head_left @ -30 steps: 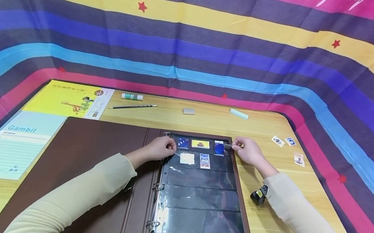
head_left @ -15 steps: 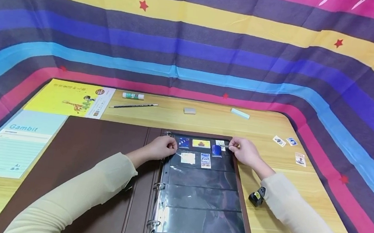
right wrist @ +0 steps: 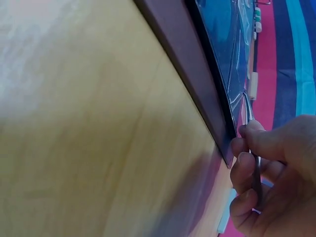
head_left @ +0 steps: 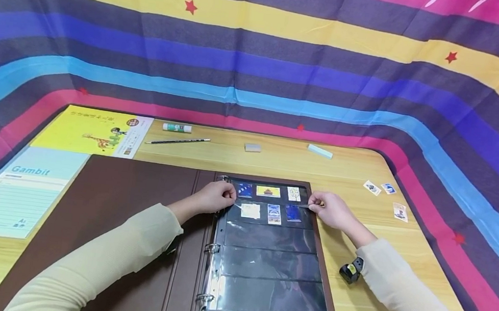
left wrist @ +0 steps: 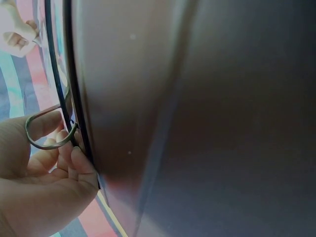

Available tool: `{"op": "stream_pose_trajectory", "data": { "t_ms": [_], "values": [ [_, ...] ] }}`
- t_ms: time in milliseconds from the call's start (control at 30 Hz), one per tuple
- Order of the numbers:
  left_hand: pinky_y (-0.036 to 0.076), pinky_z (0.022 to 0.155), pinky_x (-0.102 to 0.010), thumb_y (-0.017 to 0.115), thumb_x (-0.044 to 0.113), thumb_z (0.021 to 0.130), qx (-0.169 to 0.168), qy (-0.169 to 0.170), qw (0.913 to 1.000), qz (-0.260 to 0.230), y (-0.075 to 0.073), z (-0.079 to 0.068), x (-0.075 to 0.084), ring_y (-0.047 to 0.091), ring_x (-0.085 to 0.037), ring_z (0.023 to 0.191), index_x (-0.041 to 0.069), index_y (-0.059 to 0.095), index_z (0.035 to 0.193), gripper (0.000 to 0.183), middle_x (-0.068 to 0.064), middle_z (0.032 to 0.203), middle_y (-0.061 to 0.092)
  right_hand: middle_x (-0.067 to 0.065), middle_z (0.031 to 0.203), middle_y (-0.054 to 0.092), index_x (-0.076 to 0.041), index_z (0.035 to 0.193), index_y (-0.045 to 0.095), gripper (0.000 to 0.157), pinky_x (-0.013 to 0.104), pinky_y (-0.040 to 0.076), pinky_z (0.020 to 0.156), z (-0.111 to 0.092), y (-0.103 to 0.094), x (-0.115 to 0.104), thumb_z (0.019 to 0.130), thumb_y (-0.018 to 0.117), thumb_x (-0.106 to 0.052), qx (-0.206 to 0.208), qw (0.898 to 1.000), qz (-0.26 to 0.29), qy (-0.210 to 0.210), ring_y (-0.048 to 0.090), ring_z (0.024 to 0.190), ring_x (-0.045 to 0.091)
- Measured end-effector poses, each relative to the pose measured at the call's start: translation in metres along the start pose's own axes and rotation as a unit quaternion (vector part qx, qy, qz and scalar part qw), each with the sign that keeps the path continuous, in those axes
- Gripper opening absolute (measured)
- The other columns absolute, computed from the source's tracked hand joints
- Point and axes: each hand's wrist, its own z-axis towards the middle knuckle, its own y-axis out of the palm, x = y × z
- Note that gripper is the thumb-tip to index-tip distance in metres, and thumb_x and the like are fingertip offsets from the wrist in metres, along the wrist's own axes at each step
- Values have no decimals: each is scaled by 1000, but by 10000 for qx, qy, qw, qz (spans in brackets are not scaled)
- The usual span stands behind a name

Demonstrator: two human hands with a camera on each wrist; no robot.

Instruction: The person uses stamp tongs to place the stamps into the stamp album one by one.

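Observation:
An album page (head_left: 264, 265) of black stock with clear pocket strips lies in an open brown ring binder (head_left: 135, 188). My right hand (head_left: 328, 209) pinches metal tweezers (right wrist: 249, 109), whose tips reach a dark blue stamp (head_left: 293, 213) at the right of the second row. To its left are a blue-and-white stamp (head_left: 274, 214) and a pale stamp (head_left: 250, 210). Above sit a blue stamp (head_left: 245, 190), a yellow stamp (head_left: 268, 191) and a white stamp (head_left: 294, 194). By the top binder ring (left wrist: 52, 145), my left hand (head_left: 216, 196) pinches the clear pocket strip's left edge.
Several loose stamps lie at the right, one of them a pinkish stamp (head_left: 400, 212). Along the back are a glue stick (head_left: 177, 128), a pencil (head_left: 178, 141), a grey eraser (head_left: 252, 147) and a pale blue bar (head_left: 320, 151). A yellow book (head_left: 90, 130) and a notebook (head_left: 14, 190) flank the binder's left.
The dark blue stamp has moved from the top row, over the white stamp, down into the second row with the tweezers. The white stamp now shows fully. My left hand stays nearly still.

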Motion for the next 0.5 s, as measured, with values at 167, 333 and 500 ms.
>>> {"op": "stream_pose_trajectory", "data": {
  "t_ms": [167,333,500],
  "values": [
    [36,61,-25,50,7,75,-23,-1,10000,11,0,1,-1,43,-11,60,10,52,70,6,2,64,46,-2,66,50,-11,69,53,10,29,34,57,-1,0,1,75,57,-5,-111,9999,-15,-1,43,61,13],
    [35,60,-26,50,7,76,-51,-47,10000,-29,0,0,0,43,-12,59,10,52,70,6,1,64,46,0,68,51,-6,72,54,5,30,36,59,-4,-5,9,76,56,-5,-3,9998,181,-28,45,64,14],
    [35,60,-26,51,8,76,-56,-68,10000,-33,0,-1,1,43,-12,60,10,52,70,6,1,66,45,6,74,53,-3,79,55,6,32,37,59,-11,-23,34,78,55,-9,435,9978,314,384,46,65,19]
  ]
}}
